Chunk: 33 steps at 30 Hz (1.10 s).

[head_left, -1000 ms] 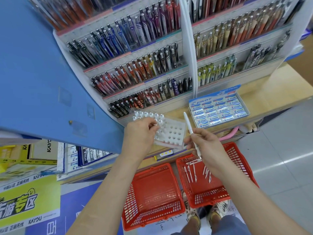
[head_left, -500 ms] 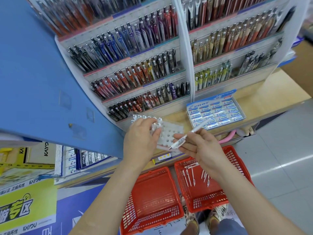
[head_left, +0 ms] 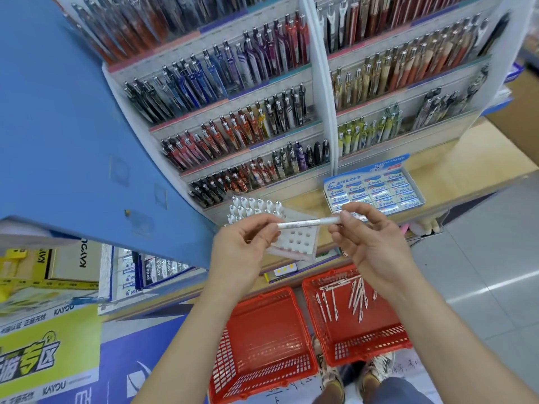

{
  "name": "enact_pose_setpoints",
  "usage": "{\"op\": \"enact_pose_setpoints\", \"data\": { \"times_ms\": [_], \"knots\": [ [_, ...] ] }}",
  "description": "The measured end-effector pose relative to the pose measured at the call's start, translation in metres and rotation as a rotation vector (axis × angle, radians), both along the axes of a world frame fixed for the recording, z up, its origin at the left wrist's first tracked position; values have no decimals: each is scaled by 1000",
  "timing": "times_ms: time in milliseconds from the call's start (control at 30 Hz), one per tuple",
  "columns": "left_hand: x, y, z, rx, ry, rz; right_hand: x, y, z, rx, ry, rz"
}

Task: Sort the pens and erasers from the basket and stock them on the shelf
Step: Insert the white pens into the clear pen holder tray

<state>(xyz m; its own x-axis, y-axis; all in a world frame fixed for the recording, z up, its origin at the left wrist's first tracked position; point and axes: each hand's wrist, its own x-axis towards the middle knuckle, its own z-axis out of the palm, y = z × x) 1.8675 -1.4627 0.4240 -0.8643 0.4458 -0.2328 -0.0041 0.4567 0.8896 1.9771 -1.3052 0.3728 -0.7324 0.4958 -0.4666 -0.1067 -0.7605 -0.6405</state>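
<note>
Both bare forearms come up from the near edge and meet in front of the shelf (head_left: pixel 481 158). Between them there's one white pen (head_left: pixel 309 223) held level, pretty much sideways, just above the white holder block (head_left: pixel 300 242) with all the little holes.

The left hand (head_left: pixel 242 249) has its grip clamped on the pen's left end, thumb and fingertips pinching it, the other fingers curled under. The right hand (head_left: pixel 370 243) does the same on the right end, with the palm turned up toward the person and the fingers bent in. So both grips are closed on that same pen, wrists slightly cocked inward.

The far rows of the holder already have white pens standing in them (head_left: pixel 253 207). A blue eraser box (head_left: pixel 376 191) sits on the shelf just right of the holder, packed with wrapped erasers.

Down on the floor, near the person's feet, are two red baskets: the right one (head_left: pixel 367 349) has a scatter of loose white pens (head_left: pixel 357 295) lying in it, and the left one (head_left: pixel 262 371) sits right beside it.
</note>
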Motion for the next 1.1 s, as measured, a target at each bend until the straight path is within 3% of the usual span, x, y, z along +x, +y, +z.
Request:
{"op": "enact_pose_setpoints", "data": {
  "times_ms": [200,300,433,567,667,933,1100],
  "knots": [
    [-9,-2,14,139,-45,136,-4,-5,-2,138,-105,111],
    [-17,-10,21,57,146,141,-7,-10,-11,293,-241,167],
    [-23,-19,26,-152,401,-13,-10,-13,-31,481,-408,211],
    [-25,-20,10,-363,667,-194,-13,-21,-48,614,-485,263],
    [-26,-16,-2,-410,746,-247,-15,-27,-55,660,-514,289],
    [-24,-6,-27,-514,725,-306,-16,-30,-63,707,-566,306],
    [-20,-1,-34,-515,666,-231,-16,-31,-65,651,-554,289]
  ]
}}
